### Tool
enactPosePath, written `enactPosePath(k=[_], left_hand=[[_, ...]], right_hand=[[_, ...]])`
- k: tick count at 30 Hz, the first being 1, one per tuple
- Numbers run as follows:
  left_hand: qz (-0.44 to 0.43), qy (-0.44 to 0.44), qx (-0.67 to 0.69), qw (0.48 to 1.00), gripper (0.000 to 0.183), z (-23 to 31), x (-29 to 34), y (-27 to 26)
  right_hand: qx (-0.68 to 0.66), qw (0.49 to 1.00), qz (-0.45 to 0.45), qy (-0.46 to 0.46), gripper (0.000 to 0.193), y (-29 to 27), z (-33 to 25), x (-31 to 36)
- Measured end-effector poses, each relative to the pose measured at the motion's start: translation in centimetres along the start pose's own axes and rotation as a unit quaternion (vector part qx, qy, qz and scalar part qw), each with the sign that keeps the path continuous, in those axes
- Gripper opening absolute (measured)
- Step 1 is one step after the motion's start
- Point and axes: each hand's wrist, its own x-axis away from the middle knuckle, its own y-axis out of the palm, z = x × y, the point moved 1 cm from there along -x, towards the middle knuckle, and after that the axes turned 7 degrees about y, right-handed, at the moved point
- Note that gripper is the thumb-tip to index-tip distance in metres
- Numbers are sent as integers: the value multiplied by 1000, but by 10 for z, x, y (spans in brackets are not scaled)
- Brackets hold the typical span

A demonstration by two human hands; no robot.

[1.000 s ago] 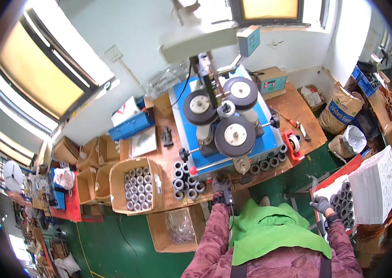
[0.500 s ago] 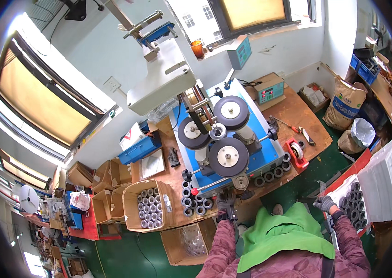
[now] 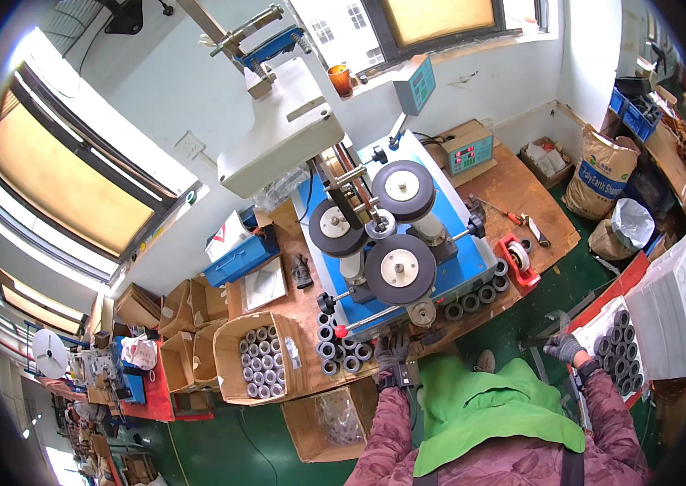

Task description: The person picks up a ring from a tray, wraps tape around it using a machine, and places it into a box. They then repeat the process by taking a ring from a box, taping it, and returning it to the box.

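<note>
My left hand [image 3: 392,351], in a dark grey glove, is at the front edge of the bench, just below a winding machine [image 3: 363,320] with a blue base. Its fingers look stretched forward and nothing shows in them. Three black rollers [image 3: 401,272] on the machine surround a small metallic ring [image 3: 381,227]. My right hand [image 3: 563,348], also gloved, is out to the right with curled fingers, beside a white tray [image 3: 584,336] of dark rings [image 3: 620,344]. Whether anything is inside that grip is hidden.
Dark rings [image 3: 328,350] stand left of the machine's front, and others [image 3: 470,303] along its right front. A cardboard box [image 3: 228,368] holds grey rings; another box [image 3: 302,433] below holds clear plastic. A screwdriver [image 3: 507,215] and a red tape dispenser [image 3: 527,275] lie at right.
My right hand has shifted slightly left and up, with its fingers still curled. My left hand stays at the bench edge, its fingers now more spread. The view has tilted slightly.
</note>
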Motion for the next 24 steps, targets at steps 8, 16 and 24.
enactPosePath(k=[8,16,24], left_hand=[[-189,90,-91,974,28,63,69,45],[-112,608,-750,237,48,88,152,129],[-191,352,-915,49,27,113,103,172]], right_hand=[[-175,980,-14,-95,26,-62,-89,-40],[-350,905,-19,-242,40,-153,-315,-107],[-243,934,-32,-261,42,-135,-406,-143]])
